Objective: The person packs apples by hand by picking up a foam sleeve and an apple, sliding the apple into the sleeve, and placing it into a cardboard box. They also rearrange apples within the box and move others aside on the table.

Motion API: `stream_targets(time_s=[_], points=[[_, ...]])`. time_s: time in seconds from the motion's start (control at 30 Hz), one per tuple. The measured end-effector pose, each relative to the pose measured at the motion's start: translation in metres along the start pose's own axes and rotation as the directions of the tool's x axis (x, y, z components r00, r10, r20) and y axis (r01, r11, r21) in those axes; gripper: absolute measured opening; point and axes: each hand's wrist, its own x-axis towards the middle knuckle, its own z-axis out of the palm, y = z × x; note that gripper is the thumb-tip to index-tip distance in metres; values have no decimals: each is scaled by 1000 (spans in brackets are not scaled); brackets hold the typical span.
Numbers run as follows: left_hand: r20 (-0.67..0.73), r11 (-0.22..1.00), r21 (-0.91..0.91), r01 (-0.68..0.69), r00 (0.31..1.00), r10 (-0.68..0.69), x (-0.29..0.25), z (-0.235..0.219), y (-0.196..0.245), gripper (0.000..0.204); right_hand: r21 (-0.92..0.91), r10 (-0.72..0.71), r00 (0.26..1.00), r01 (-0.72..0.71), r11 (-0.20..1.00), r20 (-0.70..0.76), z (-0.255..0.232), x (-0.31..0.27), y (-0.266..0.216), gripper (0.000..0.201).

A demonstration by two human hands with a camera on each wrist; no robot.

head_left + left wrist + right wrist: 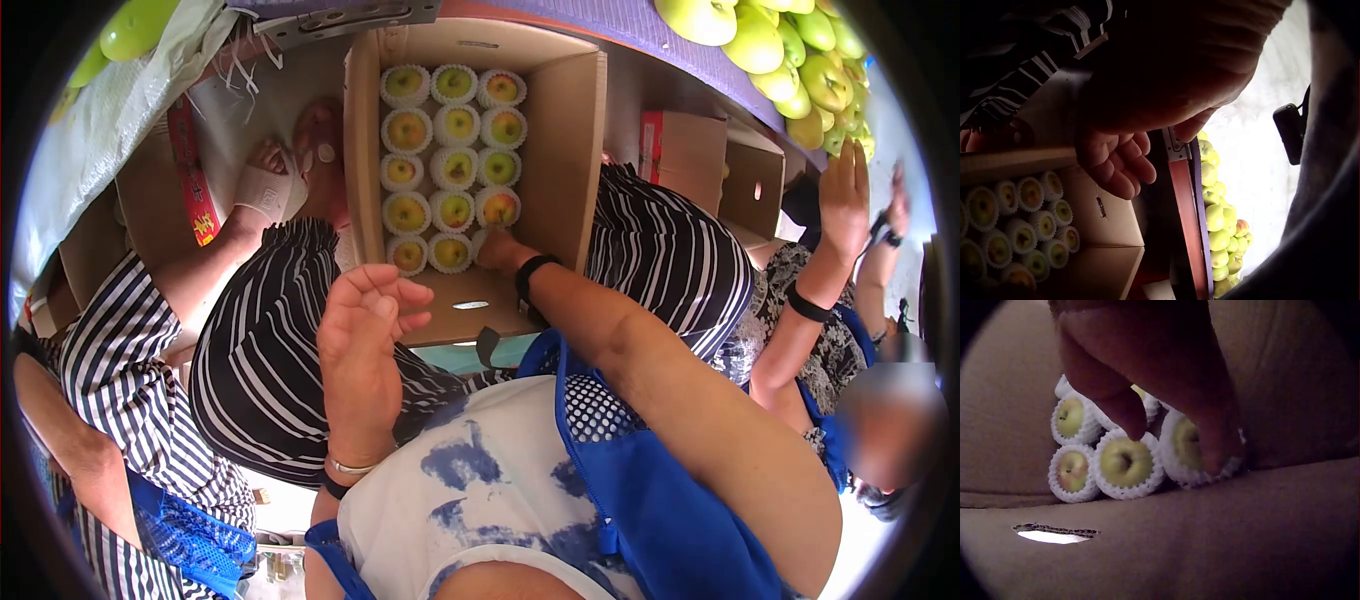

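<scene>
In the head view, the foam-sleeved apples (pixel 456 126) stand in three columns inside the carton (pixel 565 150), and your right hand (pixel 497 250) is down in its near right corner, at the end of the right column; your left hand (pixel 366 315) is held over the near left corner with nothing in it, fingers loosely bent. In the left wrist view that same hand is clear of the sleeved apples, with a heap of loose apples (pixel 1216 217) well beyond, so you could use it to steady the carton's near edge. In the right wrist view your fingers lie on the corner apple (pixel 1184 440), close by the near wall; whether they grip it or only press, you can't tell from here. Your thumb comes down over the middle apple (pixel 1125 469) beside it, so mind that one's bare skin. Best to press gently and evenly, seat the fruit level with its neighbour, keep the sleeve's frilled rim from folding under, and then draw your fingers straight up so the foam isn't dragged.
</scene>
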Motion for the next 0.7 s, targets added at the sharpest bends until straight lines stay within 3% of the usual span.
stream_targets(time_s=[0.03,0.1,0.17,0.2,0.27,0.3,0.33,0.4,0.43,0.5,0.6,0.7], points=[[1,1000,-3,2,1000,-2,0,0,0,24,-147,-92,995,95,985,29,5,5,-1,31],[-1,1000,-6,6,1000,-6,1,1,0,24,-108,49,998,-52,993,-31,67,58,1,29],[-8,1000,4,13,1000,-13,2,1,2,24,241,296,950,-265,934,-101,106,90,9,29],[-8,1000,-1,23,1000,-23,1,1,2,24,547,460,884,-344,763,-86,116,95,6,29],[7,999,-9,34,999,-33,3,-1,2,23,600,406,910,-278,750,-85,82,68,1,30],[13,1000,6,23,1000,-23,3,-1,2,22,357,199,976,-156,921,-87,43,35,-5,32],[-1,999,8,43,999,-43,2,-3,1,21,370,156,949,-46,928,-272,57,46,-6,32],[-2,998,12,55,999,-54,3,-5,-1,21,748,437,884,-177,640,-165,-23,-20,-13,29],[27,999,19,46,999,-46,5,-4,-1,21,503,245,955,-129,854,-170,-38,-13,-7,28],[51,997,44,56,997,-58,3,-5,-2,21,639,340,904,-103,762,-259,-68,-16,-6,26],[147,996,15,86,985,-87,1,-7,-2,23,799,450,866,-108,592,-217,-155,-92,-19,26],[170,999,31,39,984,-43,-5,-15,-5,32,568,339,812,-12,823,-475,-178,-97,-23,27]])
